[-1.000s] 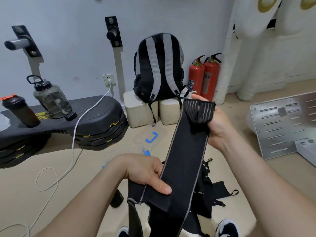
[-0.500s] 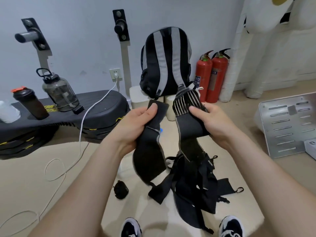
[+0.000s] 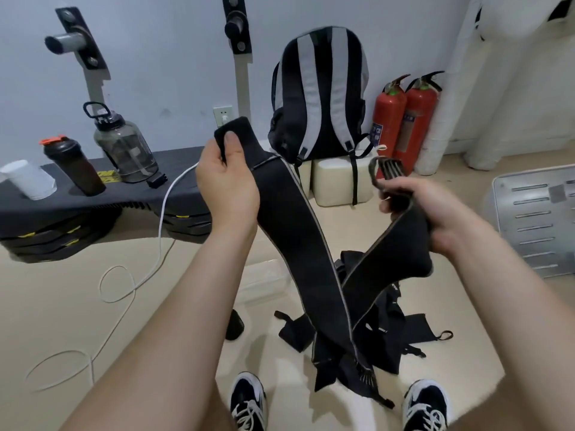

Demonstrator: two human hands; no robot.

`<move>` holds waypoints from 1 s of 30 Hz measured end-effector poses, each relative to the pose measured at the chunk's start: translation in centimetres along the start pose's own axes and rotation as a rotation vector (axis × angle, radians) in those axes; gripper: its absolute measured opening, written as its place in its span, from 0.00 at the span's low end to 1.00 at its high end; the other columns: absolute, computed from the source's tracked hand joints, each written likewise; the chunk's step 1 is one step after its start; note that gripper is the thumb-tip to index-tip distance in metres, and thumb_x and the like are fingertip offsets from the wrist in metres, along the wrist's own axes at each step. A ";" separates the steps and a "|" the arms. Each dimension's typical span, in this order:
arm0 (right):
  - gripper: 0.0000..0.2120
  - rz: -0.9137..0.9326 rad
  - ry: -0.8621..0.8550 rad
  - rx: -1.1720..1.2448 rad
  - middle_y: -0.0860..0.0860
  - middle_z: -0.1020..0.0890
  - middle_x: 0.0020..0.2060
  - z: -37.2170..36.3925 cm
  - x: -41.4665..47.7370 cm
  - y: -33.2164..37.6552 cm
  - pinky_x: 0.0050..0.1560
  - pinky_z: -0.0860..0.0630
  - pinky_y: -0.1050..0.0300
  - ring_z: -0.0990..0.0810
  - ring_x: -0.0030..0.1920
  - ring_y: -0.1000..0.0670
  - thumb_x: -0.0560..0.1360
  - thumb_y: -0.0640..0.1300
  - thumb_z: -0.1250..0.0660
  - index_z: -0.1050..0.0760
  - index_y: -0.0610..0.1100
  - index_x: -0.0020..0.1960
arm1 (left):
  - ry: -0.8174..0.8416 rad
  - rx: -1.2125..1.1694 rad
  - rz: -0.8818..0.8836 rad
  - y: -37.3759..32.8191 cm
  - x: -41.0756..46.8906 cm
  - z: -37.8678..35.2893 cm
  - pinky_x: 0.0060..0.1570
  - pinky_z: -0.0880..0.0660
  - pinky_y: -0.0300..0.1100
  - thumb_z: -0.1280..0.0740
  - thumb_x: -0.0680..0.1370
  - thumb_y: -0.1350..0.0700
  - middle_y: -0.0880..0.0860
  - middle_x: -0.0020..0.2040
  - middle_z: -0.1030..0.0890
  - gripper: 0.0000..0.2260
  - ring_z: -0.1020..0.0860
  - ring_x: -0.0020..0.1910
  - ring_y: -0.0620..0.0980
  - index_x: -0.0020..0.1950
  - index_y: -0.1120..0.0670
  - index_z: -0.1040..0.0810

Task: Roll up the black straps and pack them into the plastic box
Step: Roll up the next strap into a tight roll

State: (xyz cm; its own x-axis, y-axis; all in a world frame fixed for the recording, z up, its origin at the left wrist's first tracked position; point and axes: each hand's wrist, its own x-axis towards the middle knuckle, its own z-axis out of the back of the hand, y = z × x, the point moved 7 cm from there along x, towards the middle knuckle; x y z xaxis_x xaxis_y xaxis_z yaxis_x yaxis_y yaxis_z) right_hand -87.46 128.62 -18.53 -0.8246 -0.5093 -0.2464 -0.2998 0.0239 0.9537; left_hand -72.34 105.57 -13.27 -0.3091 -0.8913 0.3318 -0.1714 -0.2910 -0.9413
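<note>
**No text legible**

Nothing in view reads clearly. A yellow print (image 3: 107,177) lies on the bench (image 3: 174,155) between the dark bottle (image 3: 74,169) and the clear jug (image 3: 124,147), but it is too blurred to make out. The left extinguisher (image 3: 387,126) bears a label with blue and white patches, and its characters cannot be told. Small white lettering sits on a strap (image 3: 392,301) in the floor pile, too small to read. Yellow marks on the plates (image 3: 46,244) under the bench show no letters.
</note>
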 end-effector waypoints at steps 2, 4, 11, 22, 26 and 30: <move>0.06 -0.067 0.172 0.236 0.47 0.20 0.32 0.1 -0.7 0.9 0.17 0.36 0.69 0.30 0.18 0.58 0.77 0.43 0.38 0.28 0.41 0.45 | -0.101 0.032 -0.079 -0.8 0.6 0.9 0.32 0.40 0.35 0.41 0.85 0.54 0.46 0.32 0.40 0.19 0.41 0.29 0.42 0.34 0.51 0.41; 0.14 -0.174 0.444 0.262 0.39 0.16 0.40 -2.3 -2.1 -0.3 0.16 0.38 0.69 0.33 0.15 0.60 0.66 0.45 0.25 0.23 0.40 0.47 | -0.050 0.013 -0.075 -0.8 0.9 0.1 0.33 0.38 0.34 0.40 0.84 0.53 0.45 0.31 0.37 0.18 0.38 0.30 0.40 0.34 0.50 0.38; 0.20 -0.363 0.649 0.383 0.37 0.15 0.51 -9.1 -2.8 -5.1 0.54 0.18 0.49 0.14 0.50 0.42 0.77 0.48 0.38 0.18 0.34 0.57 | 0.696 -0.378 0.317 0.1 -4.9 -6.4 0.38 0.21 0.41 0.40 0.84 0.53 0.50 0.35 0.18 0.10 0.20 0.33 0.46 0.48 0.56 0.22; 0.19 -0.095 0.113 0.375 0.41 0.18 0.60 -3.2 1.9 -2.6 0.62 0.24 0.47 0.20 0.56 0.44 0.82 0.48 0.39 0.24 0.39 0.68 | 1.880 -0.333 0.224 -1.3 -12.3 -4.5 0.40 0.25 0.25 0.44 0.82 0.49 0.39 0.43 0.15 0.16 0.18 0.39 0.33 0.52 0.58 0.23; 0.15 0.111 0.203 0.179 0.41 0.15 0.51 -3.2 0.3 0.4 0.54 0.20 0.53 0.16 0.49 0.46 0.78 0.45 0.35 0.20 0.37 0.59 | 1.580 -0.278 0.322 0.3 -8.1 -4.1 0.36 0.23 0.34 0.39 0.74 0.30 0.50 0.40 0.15 0.30 0.18 0.36 0.46 0.53 0.55 0.17; 0.16 0.120 0.521 -0.051 0.44 0.14 0.42 -5.6 -2.8 0.6 0.42 0.19 0.61 0.16 0.40 0.51 0.74 0.44 0.36 0.20 0.35 0.55 | 1.020 0.161 0.552 4.8 -3.7 -3.2 0.37 0.25 0.41 0.52 0.75 0.26 0.56 0.41 0.15 0.37 0.20 0.37 0.54 0.48 0.56 0.19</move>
State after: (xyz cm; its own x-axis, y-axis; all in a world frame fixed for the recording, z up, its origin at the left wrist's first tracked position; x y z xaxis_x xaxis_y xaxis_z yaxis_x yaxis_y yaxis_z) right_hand -82.61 125.25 -16.33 -0.5004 -0.8653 -0.0298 -0.1838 0.0726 0.9803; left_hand -75.03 108.63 -18.85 -0.9245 -0.2397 -0.2965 0.3184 -0.0574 -0.9462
